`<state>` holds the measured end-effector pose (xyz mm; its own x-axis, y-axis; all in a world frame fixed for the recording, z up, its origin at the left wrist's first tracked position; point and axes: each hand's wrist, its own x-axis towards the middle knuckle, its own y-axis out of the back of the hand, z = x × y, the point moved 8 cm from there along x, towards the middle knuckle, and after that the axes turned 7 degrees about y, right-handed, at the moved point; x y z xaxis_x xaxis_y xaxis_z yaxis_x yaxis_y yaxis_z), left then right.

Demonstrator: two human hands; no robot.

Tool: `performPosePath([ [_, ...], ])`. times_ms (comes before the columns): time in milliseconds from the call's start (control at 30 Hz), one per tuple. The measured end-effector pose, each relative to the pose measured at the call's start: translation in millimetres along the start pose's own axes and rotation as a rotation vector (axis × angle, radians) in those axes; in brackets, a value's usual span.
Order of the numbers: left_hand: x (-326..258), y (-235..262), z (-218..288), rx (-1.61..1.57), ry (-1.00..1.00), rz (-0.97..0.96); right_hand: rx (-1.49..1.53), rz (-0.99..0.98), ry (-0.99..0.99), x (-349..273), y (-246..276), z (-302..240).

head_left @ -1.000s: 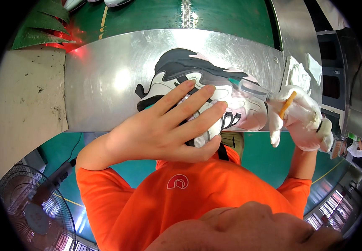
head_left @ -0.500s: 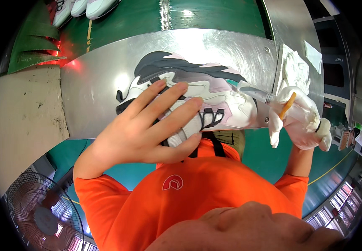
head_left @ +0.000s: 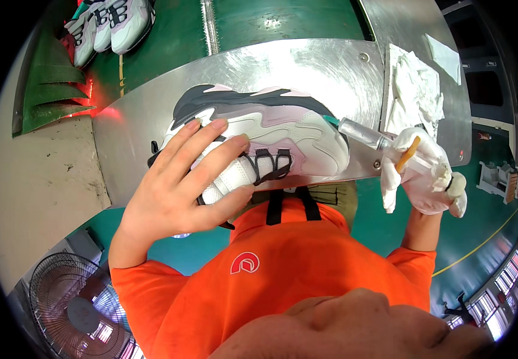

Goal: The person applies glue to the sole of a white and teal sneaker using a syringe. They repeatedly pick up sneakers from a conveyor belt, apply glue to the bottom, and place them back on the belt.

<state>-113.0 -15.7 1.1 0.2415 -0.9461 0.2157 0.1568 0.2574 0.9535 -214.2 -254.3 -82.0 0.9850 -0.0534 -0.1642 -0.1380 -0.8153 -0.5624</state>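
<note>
L hand [head_left: 178,182] spread wide over shoe [head_left: 289,134], prob. to steady it; shoe lies btwn hands. R hand [head_left: 423,173], gloved, grips syringe [head_left: 360,133], tip angled twd sole [head_left: 259,100]; contact unclear from here.

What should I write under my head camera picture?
Bare left hand on a chunky-soled sneaker, gloved right hand holding a clear syringe.

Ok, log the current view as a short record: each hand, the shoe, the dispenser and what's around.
left hand: bare, fingers spread on the shoe
right hand: white-gloved, holding a clear syringe
shoe: on its side, toe to the right, dark sole facing away from the person
syringe tip: green, at the sole edge near the toe; contact unclear
nearby: white cloth on the metal table; more shoes, upper left
</note>
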Motion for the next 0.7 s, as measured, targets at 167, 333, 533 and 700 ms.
performPosePath([
  [167,-5,-4,6,0.074,0.023,-0.029,-0.024,0.207,-0.063,-7,13,8],
  [333,-13,-10,22,0.226,0.035,0.019,0.187,-0.126,0.104,-8,16,18],
  [533,-20,-16,41,0.288,0.098,0.083,0.398,-0.116,0.166,-18,23,33],
  [700,-23,-20,52,0.326,0.106,0.129,0.559,-0.221,0.259,-25,26,49],
])
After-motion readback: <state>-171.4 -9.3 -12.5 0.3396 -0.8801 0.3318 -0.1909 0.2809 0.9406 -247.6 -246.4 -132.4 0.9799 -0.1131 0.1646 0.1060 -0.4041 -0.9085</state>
